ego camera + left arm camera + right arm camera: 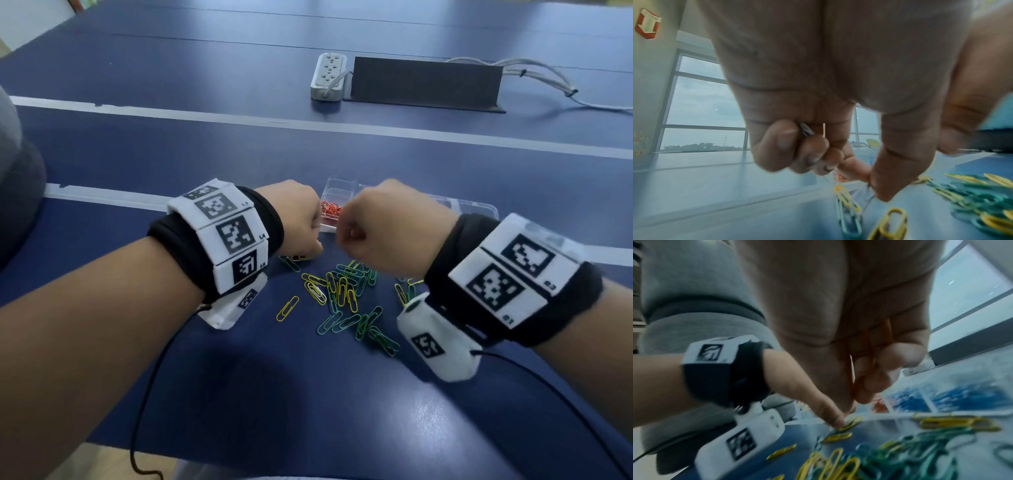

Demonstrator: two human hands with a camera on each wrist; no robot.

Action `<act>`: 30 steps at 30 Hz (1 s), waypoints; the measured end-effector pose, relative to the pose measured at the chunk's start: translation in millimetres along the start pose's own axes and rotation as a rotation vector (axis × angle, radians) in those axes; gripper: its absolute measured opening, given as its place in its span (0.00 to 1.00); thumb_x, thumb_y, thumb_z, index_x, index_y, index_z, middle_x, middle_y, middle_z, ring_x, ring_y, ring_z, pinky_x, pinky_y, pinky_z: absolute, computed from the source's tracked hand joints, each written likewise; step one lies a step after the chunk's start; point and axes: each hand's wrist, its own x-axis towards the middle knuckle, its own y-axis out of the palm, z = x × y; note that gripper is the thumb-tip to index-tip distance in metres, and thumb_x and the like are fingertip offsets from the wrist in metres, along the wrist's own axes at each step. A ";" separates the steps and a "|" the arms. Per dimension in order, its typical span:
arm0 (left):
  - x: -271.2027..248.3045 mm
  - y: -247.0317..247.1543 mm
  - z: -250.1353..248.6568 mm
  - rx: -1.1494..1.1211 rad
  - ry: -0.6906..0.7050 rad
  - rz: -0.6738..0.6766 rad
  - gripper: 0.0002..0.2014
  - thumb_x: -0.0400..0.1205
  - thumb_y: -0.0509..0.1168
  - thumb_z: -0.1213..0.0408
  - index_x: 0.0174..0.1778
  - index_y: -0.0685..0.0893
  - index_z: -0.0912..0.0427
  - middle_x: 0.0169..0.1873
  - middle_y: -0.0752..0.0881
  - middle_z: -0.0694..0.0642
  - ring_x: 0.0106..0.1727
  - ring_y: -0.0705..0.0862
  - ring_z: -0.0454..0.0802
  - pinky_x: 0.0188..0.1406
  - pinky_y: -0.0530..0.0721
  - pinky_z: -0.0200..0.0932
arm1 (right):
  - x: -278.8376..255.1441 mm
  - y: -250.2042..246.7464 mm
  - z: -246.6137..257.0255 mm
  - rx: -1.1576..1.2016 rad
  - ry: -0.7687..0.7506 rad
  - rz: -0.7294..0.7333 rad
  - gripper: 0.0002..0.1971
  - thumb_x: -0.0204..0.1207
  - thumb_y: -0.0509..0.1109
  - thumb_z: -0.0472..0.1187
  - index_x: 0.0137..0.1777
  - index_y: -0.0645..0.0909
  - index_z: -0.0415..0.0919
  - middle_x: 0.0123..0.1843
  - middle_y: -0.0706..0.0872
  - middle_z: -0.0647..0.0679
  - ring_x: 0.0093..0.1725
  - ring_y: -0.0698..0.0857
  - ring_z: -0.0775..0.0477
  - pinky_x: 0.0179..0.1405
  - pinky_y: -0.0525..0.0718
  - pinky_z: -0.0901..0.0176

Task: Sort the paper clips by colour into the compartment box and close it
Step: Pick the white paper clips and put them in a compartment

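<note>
While red clips [331, 209] already lie in the box's [478, 208] leftmost compartment and blue ones show in compartments further right in the right wrist view, most of the sorting looks undone. At the left, the left hand [295, 219] is curled, holding a dark clip [806, 131] and a white one against the palm while its thumb and forefinger pinch something thin near the table [239, 394]. Right of it and nearer, a loose heap of yellow and green clips [346, 294] waits on the table. Further right, the right hand [387, 226] is curled round a few red clips [871, 352], just beside the red compartment. By my reading, yellow, green, white and dark remain, and the box is not yet closed.
</note>
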 end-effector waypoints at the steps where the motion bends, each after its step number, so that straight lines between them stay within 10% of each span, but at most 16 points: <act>1: -0.5 -1.9 2.3 -0.029 -0.003 -0.008 0.07 0.72 0.67 0.59 0.29 0.81 0.55 0.27 0.80 0.49 0.35 0.78 0.49 0.28 0.72 0.37 | -1.8 4.0 5.9 -0.007 -0.030 0.033 0.10 0.71 0.62 0.40 0.43 0.85 0.44 0.34 0.78 0.43 0.37 0.78 0.38 0.41 0.80 0.58; 10: -14.1 -17.0 29.0 -0.209 -0.022 -0.059 0.06 0.72 0.67 0.60 0.31 0.77 0.52 0.26 0.77 0.48 0.29 0.74 0.43 0.28 0.71 0.38 | 0.6 18.5 34.0 -0.152 -0.146 0.216 0.20 0.69 0.68 0.44 0.22 0.64 0.41 0.22 0.65 0.47 0.23 0.65 0.47 0.28 0.71 0.60; 19: -18.5 -4.6 46.6 -0.357 -0.008 0.009 0.10 0.77 0.62 0.67 0.48 0.81 0.47 0.30 0.83 0.46 0.21 0.77 0.34 0.30 0.74 0.30 | 8.6 0.9 14.2 -0.062 -0.053 0.174 0.09 0.71 0.68 0.43 0.46 0.89 0.47 0.45 0.90 0.46 0.46 0.86 0.40 0.51 0.85 0.55; 30: -9.9 -7.9 30.2 -0.445 0.037 -0.024 0.10 0.80 0.59 0.71 0.48 0.80 0.51 0.28 0.83 0.48 0.29 0.85 0.48 0.39 0.80 0.36 | -6.9 13.1 46.4 -0.200 -0.124 0.199 0.05 0.72 0.66 0.43 0.37 0.74 0.47 0.27 0.61 0.50 0.34 0.69 0.40 0.36 0.72 0.56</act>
